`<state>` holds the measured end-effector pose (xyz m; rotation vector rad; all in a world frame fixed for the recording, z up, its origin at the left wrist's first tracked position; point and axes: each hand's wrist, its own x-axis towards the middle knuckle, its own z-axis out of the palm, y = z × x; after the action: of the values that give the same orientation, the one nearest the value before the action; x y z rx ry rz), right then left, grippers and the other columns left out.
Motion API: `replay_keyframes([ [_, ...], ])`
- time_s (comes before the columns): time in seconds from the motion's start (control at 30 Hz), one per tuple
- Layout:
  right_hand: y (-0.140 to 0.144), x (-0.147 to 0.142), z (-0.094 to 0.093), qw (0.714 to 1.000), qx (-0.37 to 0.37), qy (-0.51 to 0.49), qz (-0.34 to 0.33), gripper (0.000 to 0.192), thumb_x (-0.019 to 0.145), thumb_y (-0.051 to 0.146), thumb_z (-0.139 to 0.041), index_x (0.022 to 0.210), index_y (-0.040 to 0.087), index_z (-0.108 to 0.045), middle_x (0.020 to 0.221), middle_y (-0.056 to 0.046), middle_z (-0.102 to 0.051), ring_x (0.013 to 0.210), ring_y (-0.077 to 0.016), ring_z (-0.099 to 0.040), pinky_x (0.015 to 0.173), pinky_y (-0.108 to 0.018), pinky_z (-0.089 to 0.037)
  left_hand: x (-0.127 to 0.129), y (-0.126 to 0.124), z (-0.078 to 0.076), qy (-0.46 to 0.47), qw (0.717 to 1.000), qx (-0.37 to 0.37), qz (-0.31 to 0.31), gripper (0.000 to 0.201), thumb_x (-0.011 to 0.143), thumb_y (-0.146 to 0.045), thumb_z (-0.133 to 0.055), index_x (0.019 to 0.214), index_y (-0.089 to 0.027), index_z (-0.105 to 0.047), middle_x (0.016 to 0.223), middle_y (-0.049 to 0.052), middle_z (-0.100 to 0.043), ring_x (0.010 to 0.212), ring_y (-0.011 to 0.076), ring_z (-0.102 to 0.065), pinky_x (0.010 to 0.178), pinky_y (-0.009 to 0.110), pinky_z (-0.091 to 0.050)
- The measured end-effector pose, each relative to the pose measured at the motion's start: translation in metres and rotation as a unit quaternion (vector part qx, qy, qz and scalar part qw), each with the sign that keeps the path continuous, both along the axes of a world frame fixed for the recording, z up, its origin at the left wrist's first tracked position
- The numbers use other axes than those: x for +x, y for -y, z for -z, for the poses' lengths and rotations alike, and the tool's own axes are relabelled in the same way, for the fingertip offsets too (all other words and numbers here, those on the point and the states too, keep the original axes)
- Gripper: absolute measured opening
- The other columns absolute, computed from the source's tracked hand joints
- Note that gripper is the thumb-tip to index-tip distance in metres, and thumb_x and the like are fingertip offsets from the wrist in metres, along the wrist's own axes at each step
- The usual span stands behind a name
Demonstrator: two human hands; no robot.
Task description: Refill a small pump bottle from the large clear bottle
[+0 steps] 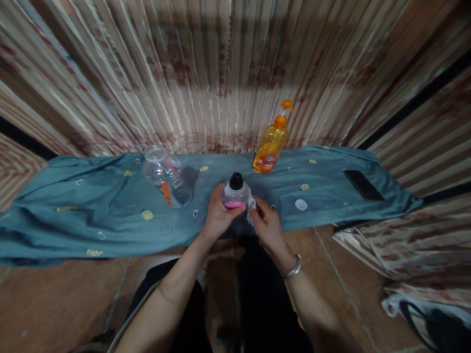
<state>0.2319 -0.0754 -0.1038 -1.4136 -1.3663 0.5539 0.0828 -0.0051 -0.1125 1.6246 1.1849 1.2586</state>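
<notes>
A small clear bottle with a black cap and a pink label stands on the teal cloth at its front edge. My left hand wraps around the bottle's left side. At the bottle's right side my right hand pinches a small white piece; I cannot tell what that piece is. A silver bangle sits on my right wrist.
A large clear uncapped bottle stands at the back left of the cloth. An orange pump bottle stands by the curtain. A white cap and a black phone lie to the right. Folded fabric and a bag lie on the floor at right.
</notes>
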Motion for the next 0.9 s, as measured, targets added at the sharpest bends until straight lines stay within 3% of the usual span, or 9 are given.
replay_keyframes([
  [0.17, 0.002, -0.013, -0.039, 0.995, 0.086, 0.051, 0.019, 0.046, 0.092, 0.024, -0.053, 0.137, 0.027, -0.063, 0.146, -0.007, -0.062, 0.136, -0.0231, -0.057, 0.117, -0.045, -0.043, 0.005, 0.001, -0.006, 0.024, 0.999, -0.016, -0.020, 0.075, 0.058, -0.027, -0.088, 0.127, -0.021, -0.058, 0.125, 0.012, -0.064, 0.121, 0.0314, -0.061, 0.108, 0.050, -0.046],
  [0.23, -0.001, -0.015, -0.043, 0.993, 0.094, 0.067, 0.021, 0.047, 0.093, 0.024, -0.052, 0.139, 0.026, -0.061, 0.151, -0.007, -0.057, 0.141, -0.0229, -0.052, 0.120, -0.045, -0.039, 0.006, 0.003, -0.007, 0.057, 0.998, -0.023, -0.001, 0.076, 0.058, -0.024, -0.087, 0.128, -0.023, -0.057, 0.129, 0.011, -0.064, 0.120, 0.0300, -0.062, 0.108, 0.049, -0.047],
  [0.33, -0.007, -0.014, -0.027, 0.996, 0.073, 0.038, 0.026, 0.045, 0.093, 0.026, -0.051, 0.137, 0.025, -0.062, 0.145, -0.008, -0.062, 0.135, -0.0243, -0.057, 0.117, -0.046, -0.043, 0.006, 0.003, -0.008, 0.090, 0.994, -0.051, 0.036, 0.076, 0.059, -0.020, -0.085, 0.129, -0.024, -0.057, 0.126, 0.009, -0.068, 0.113, 0.0273, -0.066, 0.106, 0.046, -0.048],
  [0.5, -0.013, -0.007, 0.016, 0.999, -0.009, -0.048, -0.008, 0.037, 0.092, 0.031, -0.052, 0.125, 0.023, -0.068, 0.128, -0.008, -0.073, 0.119, -0.0248, -0.067, 0.109, -0.044, -0.049, 0.001, -0.003, -0.012, 0.139, 0.987, -0.081, 0.027, 0.065, 0.055, -0.027, -0.088, 0.115, -0.020, -0.064, 0.106, 0.005, -0.074, 0.097, 0.0242, -0.069, 0.094, 0.040, -0.053],
  [0.63, -0.023, -0.004, 0.029, 0.994, -0.038, -0.104, -0.014, 0.037, 0.088, 0.038, -0.055, 0.117, 0.021, -0.071, 0.120, -0.008, -0.076, 0.113, -0.0263, -0.068, 0.106, -0.046, -0.048, -0.006, -0.007, -0.026, 0.162, 0.984, -0.072, 0.024, 0.057, 0.056, -0.030, -0.089, 0.106, -0.019, -0.065, 0.100, 0.004, -0.073, 0.092, 0.0215, -0.068, 0.091, 0.037, -0.053],
  [0.7, -0.030, -0.002, 0.032, 0.983, -0.065, -0.173, -0.016, 0.038, 0.084, 0.044, -0.057, 0.110, 0.020, -0.072, 0.112, -0.007, -0.078, 0.108, -0.0268, -0.070, 0.101, -0.045, -0.051, -0.008, -0.008, -0.035, 0.195, 0.978, -0.074, 0.010, 0.053, 0.055, -0.030, -0.090, 0.099, -0.019, -0.064, 0.093, 0.001, -0.072, 0.084, 0.0189, -0.067, 0.086, 0.035, -0.054],
  [0.8, -0.037, -0.002, 0.035, 0.942, -0.124, -0.309, -0.045, 0.038, 0.078, 0.049, -0.062, 0.100, 0.020, -0.071, 0.100, -0.007, -0.079, 0.098, -0.0268, -0.072, 0.091, -0.041, -0.056, -0.010, -0.008, -0.043, 0.237, 0.968, -0.080, 0.000, 0.046, 0.056, -0.028, -0.088, 0.092, -0.020, -0.060, 0.084, -0.002, -0.069, 0.075, 0.0152, -0.064, 0.079, 0.032, -0.054],
  [0.9, -0.038, -0.006, 0.039, 0.913, -0.156, -0.370, -0.070, 0.033, 0.079, 0.052, -0.062, 0.089, 0.021, -0.069, 0.087, -0.008, -0.078, 0.089, -0.0276, -0.073, 0.081, -0.042, -0.059, -0.010, -0.008, -0.047, 0.244, 0.967, -0.079, -0.002, 0.044, 0.057, -0.028, -0.087, 0.090, -0.020, -0.059, 0.082, -0.003, -0.068, 0.073, 0.0138, -0.063, 0.078, 0.030, -0.054],
])
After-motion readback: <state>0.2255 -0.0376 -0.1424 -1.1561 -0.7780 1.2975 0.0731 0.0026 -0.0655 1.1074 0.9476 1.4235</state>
